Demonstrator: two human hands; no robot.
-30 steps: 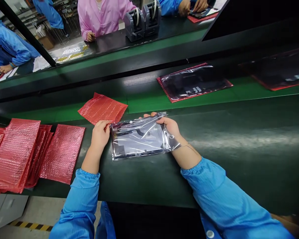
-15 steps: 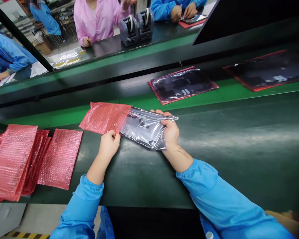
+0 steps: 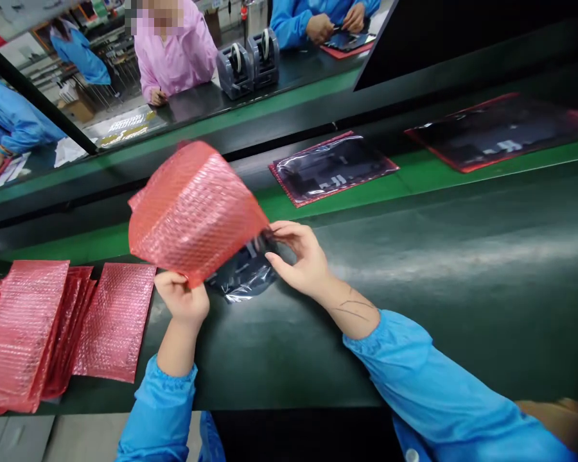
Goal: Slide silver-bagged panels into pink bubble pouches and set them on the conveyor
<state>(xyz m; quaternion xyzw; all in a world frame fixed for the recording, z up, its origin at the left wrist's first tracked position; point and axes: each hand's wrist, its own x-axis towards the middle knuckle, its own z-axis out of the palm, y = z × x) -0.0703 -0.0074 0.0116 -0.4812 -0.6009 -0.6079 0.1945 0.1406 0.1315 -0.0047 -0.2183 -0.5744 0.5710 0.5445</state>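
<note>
Left hand (image 3: 182,298) has the lower edge of a red bubble-wrap pouch (image 3: 195,212), fingers and thumb closed in a tight pinch. Pouch stands up off the table (image 3: 250,366), tilted, free end raised and bowed away from the body. Right hand (image 3: 301,256) sits in a loose C, thumb and fingers spread, fingertips at the pouch's far edge and over the end of a dark antistatic film bag (image 3: 245,277). Can't tell whether it's pinching the film or just resting on it. Film bag lies low on the table between the hands, mostly hidden behind the pouch; can't see whether any of it is inside. Handling call: keep the left pinch on one edge only so the pouch doesn't fold shut, and keep the film flat and square to the pouch edge so it doesn't snag on the bubbles. Just left of the left hand: stack of red bubble-wrap pouches (image 3: 29,327). Farther out on a green conveyor belt (image 3: 414,170): film bag on a red backing (image 3: 332,168).
</note>
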